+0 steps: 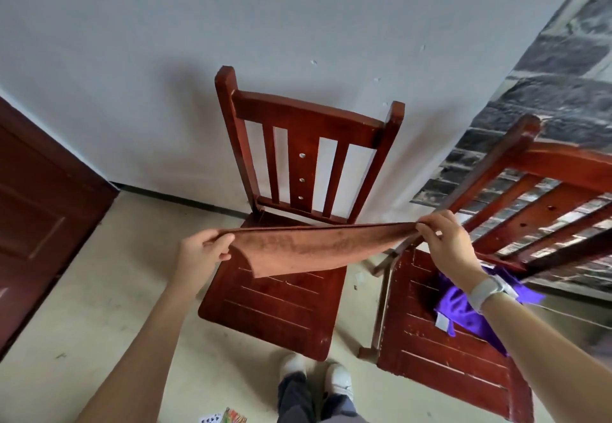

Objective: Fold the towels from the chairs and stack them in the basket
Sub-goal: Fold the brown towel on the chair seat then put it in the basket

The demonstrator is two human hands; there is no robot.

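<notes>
Above chair seat (275, 303), both hands pinch brown towel (308, 249).

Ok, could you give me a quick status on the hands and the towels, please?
Left hand and right hand pinch brown towel taut above chair. Purple towel waits on second chair. No basket in view.

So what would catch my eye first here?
Probably the orange-brown towel, stretched in mid-air between the left hand and right hand, above the seat of the middle chair. Next, the bright purple towel lying crumpled on the right chair.
</notes>
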